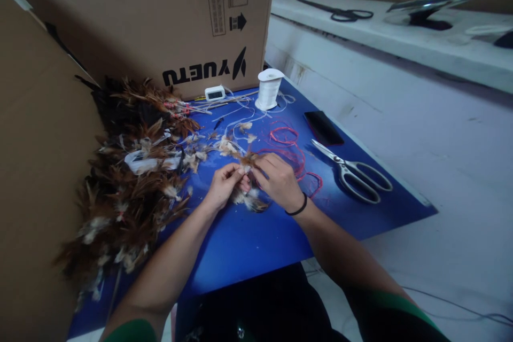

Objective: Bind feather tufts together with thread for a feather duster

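Over the middle of the blue table, my left hand and my right hand meet at a small bunch of brown and white feathers. Thumb and fingers of my left hand pinch the bunch's pale base. My right hand, with a black band at its wrist, grips the same bunch from the right. Grey-white feather tips show just below the hands. Loose pale feathers and white ribbon lie beyond them. Red string is coiled beside my right hand.
A large feather pile covers the left side. Silver scissors, a black phone-like slab, a white ribbon spool and a small white display lie around. A cardboard box stands behind; a white ledge runs along the right.
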`<action>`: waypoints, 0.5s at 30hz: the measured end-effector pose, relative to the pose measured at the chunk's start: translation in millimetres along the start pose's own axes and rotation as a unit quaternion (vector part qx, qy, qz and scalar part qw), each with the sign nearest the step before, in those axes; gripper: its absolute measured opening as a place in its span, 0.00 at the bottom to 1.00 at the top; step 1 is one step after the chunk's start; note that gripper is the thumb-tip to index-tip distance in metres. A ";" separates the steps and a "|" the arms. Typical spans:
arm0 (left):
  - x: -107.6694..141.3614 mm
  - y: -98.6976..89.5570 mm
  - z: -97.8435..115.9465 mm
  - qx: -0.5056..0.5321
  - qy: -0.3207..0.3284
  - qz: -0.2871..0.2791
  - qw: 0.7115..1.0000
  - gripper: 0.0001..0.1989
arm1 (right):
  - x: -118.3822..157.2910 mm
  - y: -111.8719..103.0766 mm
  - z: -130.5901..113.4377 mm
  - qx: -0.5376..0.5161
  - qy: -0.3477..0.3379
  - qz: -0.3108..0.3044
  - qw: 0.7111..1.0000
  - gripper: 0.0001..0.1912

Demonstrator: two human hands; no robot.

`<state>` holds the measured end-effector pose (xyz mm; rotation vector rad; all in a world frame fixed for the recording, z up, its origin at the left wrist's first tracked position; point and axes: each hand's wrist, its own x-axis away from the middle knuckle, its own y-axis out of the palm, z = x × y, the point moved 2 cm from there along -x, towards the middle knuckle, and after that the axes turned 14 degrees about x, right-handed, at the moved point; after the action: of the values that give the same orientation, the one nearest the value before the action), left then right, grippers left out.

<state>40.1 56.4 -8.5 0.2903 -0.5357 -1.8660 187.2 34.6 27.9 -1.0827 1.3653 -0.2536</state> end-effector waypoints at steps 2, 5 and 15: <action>0.1 -0.3 0.5 0.003 0.003 -0.001 1.000 0.15 | -0.7 -1.7 2.3 -0.024 0.023 0.010 0.999 0.08; -0.2 -1.6 1.7 0.012 0.004 0.001 1.000 0.15 | -1.7 -4.8 6.9 -0.051 0.057 0.031 0.997 0.07; -3.6 -12.3 22.2 0.033 0.062 0.012 0.997 0.14 | -3.4 -6.4 22.7 -0.096 0.147 0.059 0.983 0.09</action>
<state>21.3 68.1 4.4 0.4384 -0.5147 -1.7967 208.8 44.3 31.2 -1.1503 1.7410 -0.2028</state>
